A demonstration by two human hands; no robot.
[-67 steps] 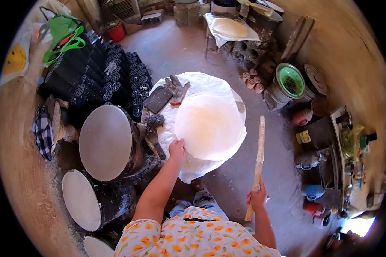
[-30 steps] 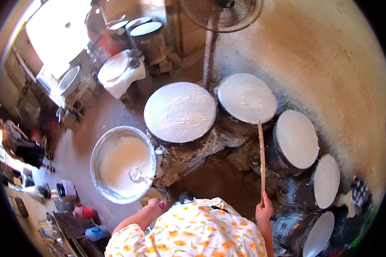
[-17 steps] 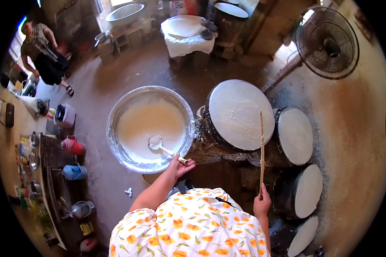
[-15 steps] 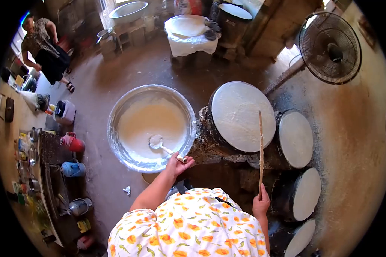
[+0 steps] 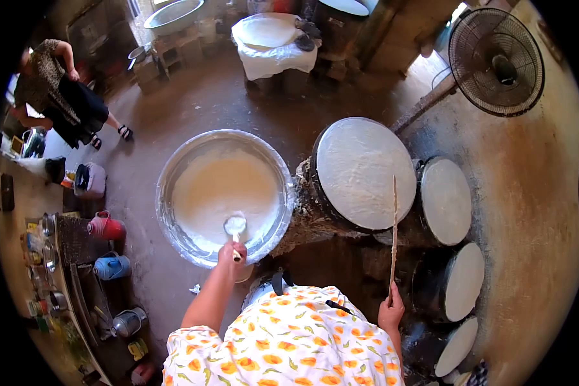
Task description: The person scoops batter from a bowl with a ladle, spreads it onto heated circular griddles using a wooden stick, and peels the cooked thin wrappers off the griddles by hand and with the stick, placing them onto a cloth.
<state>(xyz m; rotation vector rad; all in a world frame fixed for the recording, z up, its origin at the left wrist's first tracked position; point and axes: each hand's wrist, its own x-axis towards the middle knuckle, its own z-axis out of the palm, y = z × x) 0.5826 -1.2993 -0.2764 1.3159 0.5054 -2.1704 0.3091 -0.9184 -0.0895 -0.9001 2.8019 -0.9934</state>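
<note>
Reaching forward — the left hand [image 5: 231, 253] wraps its fingers round the ladle's handle [image 5: 237, 249] over the basin [image 5: 162, 193].

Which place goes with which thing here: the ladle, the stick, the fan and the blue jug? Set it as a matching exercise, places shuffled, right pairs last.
Things
1. ladle
2. stick
3. fan
4. blue jug

Places
A. on a post, toward the upper right of the view
B. in the right hand, pointing away from the body
C. at the left of the view, next to a red jug
D. in the left hand, its bowl inside the rim of the large basin

Right pairs: 1-D, 2-B, 3-A, 4-C
</note>
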